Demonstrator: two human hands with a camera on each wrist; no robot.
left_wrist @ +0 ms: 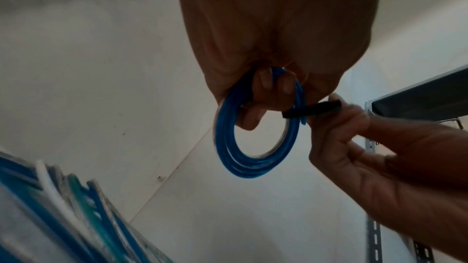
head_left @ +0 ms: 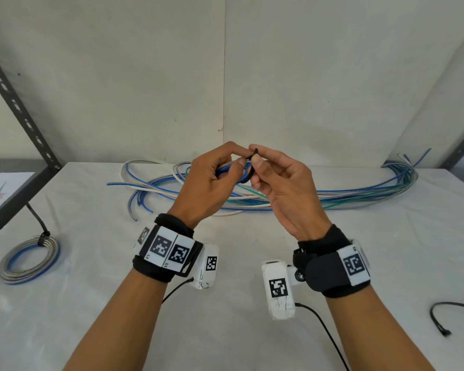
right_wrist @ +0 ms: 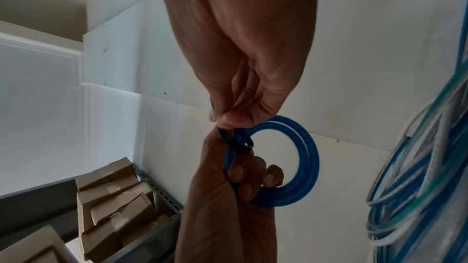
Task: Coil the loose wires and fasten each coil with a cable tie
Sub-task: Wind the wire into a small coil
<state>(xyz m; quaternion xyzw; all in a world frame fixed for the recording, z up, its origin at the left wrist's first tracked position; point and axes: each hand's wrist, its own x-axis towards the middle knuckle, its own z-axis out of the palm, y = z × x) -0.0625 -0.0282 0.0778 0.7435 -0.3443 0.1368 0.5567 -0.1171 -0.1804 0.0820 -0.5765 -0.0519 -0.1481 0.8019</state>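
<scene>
My left hand (head_left: 220, 172) is raised above the table and its curled fingers (left_wrist: 263, 87) grip a small coil of blue wire (left_wrist: 253, 165). A black cable tie (left_wrist: 314, 110) wraps around the coil's side. My right hand (head_left: 268, 172) pinches the tie's end between thumb and forefinger, right beside the left fingertips. In the right wrist view the blue coil (right_wrist: 303, 157) hangs below the pinch, with the black tie (right_wrist: 235, 141) looped over it. Behind the hands, loose blue, white and green wires (head_left: 332, 196) lie across the table.
A finished grey and blue coil (head_left: 28, 261) bound with a black tie lies at the table's left. A black cable tie (head_left: 445, 314) lies near the right edge. A slotted metal shelf post (head_left: 19, 108) slants at the left. Cardboard boxes (right_wrist: 113, 197) sit on a shelf.
</scene>
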